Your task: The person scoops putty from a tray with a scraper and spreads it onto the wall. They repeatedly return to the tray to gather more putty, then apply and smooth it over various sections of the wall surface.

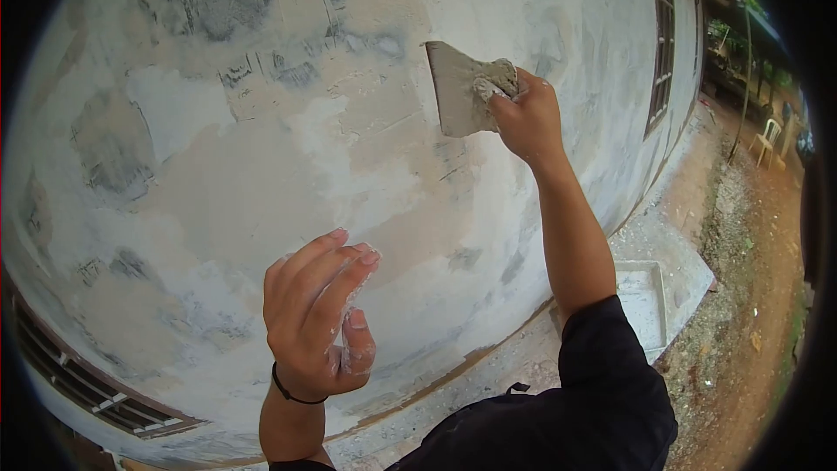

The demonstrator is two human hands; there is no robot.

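Where the picture begins at the lower left, we see a louvred vent [96, 388] set low in the plastered wall [218, 174], its slats dark against the pale surface. Above it the wall is patchy, with grey smears, cream filler and rough white skim spread across it. Moving right, our left hand [318, 318] hangs just in front of the wall with its back toward us, the fingers [336, 253] loosely curled together and the thumb [357, 340] tucked across below them; it pinches nothing, and whitish plaster dust clings to the fingertips and thumb. A thin black band [292, 392] circles that wrist. Further right and higher, our right hand [523, 118] is clenched around the handle of a putty knife [462, 87], whose broad blade is smeared with grey filler and lies flat against the wall, its edge pointing left. A lump of wet filler sits on the blade just beside the thumb. The black sleeve [610, 375] covers that arm above the elbow. Below it, on the concrete strip at the foot of the wall, lies a shallow white tray [641, 296]. On the far right a barred window [663, 44] is set in the wall, and a white plastic chair [767, 138] stands on the bare earth well apart.
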